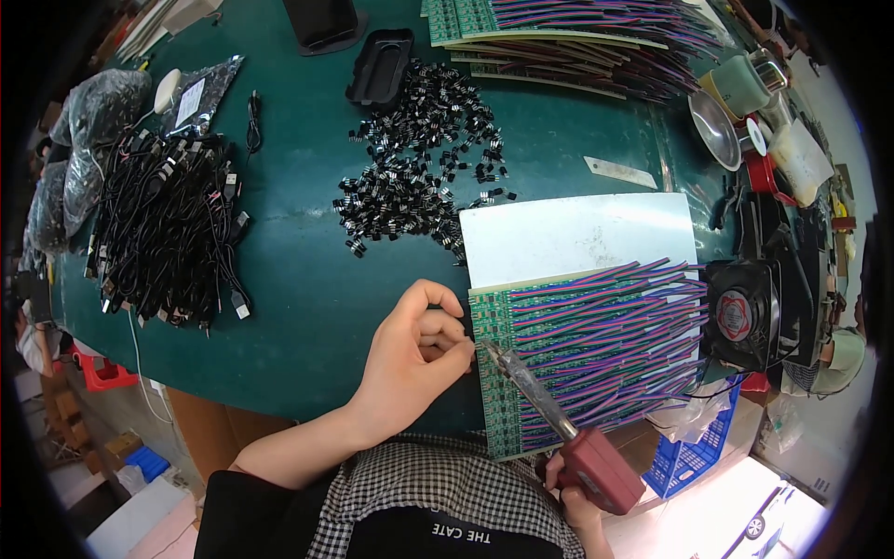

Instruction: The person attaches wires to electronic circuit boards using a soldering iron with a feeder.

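My left hand is closed in a pinch at the left edge of a green circuit board panel. Whatever sits between its thumb and fingertip is too small to make out. Below the panel, my right hand grips a soldering iron with a dark red handle. The iron points up and left, its tip on or just over the panel's edge close to my left fingertips. Rows of multicoloured wires run rightward from the panel. Under its upper part lies a white board.
Small black parts with metal legs are heaped beyond my left hand, near a black tray. Black cables pile up at left. More wired panels are stacked at the back. A fan stands at right; a flat blade lies beyond the white board.
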Tool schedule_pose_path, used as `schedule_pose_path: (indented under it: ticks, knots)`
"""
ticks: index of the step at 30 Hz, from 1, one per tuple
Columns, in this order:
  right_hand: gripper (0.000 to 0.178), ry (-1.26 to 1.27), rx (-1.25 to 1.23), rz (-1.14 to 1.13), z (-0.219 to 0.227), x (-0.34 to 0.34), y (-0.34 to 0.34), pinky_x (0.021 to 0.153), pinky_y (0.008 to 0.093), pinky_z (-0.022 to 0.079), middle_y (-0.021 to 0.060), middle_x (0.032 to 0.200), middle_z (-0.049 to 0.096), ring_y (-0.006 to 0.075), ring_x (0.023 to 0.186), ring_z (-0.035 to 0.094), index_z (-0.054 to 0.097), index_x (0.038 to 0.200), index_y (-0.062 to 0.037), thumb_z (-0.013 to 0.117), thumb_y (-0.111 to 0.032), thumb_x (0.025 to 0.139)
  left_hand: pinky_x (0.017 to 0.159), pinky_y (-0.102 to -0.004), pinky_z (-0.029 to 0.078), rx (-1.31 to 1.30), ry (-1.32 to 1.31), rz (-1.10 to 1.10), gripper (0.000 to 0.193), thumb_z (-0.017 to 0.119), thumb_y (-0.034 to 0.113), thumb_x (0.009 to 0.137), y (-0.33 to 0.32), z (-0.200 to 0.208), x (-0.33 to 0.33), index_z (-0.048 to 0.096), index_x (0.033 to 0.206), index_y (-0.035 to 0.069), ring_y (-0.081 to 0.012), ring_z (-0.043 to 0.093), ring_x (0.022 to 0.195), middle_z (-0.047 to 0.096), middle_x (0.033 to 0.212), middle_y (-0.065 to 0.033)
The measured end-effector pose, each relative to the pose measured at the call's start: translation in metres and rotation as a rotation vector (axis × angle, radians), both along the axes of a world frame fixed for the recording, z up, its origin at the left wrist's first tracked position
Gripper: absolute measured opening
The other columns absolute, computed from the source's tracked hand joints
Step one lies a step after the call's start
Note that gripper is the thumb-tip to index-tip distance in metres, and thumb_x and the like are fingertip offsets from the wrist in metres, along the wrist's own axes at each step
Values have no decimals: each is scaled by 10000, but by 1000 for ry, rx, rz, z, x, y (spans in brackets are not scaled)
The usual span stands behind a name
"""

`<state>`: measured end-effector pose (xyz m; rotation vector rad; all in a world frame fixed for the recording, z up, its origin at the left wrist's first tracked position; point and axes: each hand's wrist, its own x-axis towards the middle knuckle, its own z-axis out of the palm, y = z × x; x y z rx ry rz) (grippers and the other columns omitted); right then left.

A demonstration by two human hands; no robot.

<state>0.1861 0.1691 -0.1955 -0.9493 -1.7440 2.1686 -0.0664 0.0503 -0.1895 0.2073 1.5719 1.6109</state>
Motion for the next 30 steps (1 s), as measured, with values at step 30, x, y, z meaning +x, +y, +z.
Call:
schedule_pose_path:
  ticks: [30]
  knots:
    - [654, -96, 221, 122, -19, 30, -4, 583, 259, 370, 74, 773, 530, 147, 632, 496, 533, 1027, 44, 666, -531, 746, 633, -222, 491, 22, -22, -6, 263, 556, -65, 813, 0, -5, -3, 366, 955, 46, -86, 588, 715, 582, 769, -35]
